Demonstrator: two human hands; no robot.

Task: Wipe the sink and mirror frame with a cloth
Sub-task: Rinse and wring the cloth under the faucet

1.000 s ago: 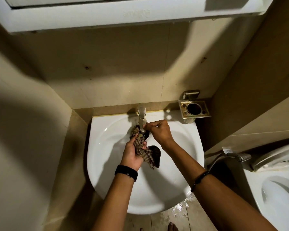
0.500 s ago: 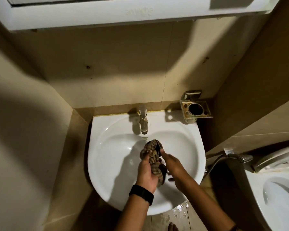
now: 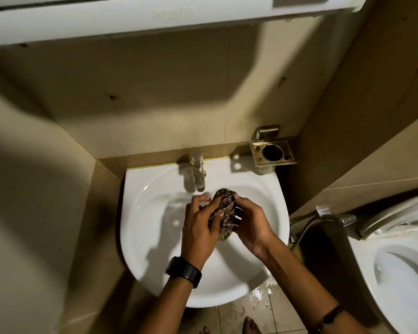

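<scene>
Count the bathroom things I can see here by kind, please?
Sink: 1
Tap: 1
Checked cloth: 1
Metal tumbler holder: 1
Spray hose: 1
Toilet: 1
Black wristwatch: 1
Total: 7

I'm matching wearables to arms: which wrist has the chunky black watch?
The left wrist: a chunky black watch sits just below the left hand. The right arm carries only a thin dark band, well back from the right hand.
</scene>
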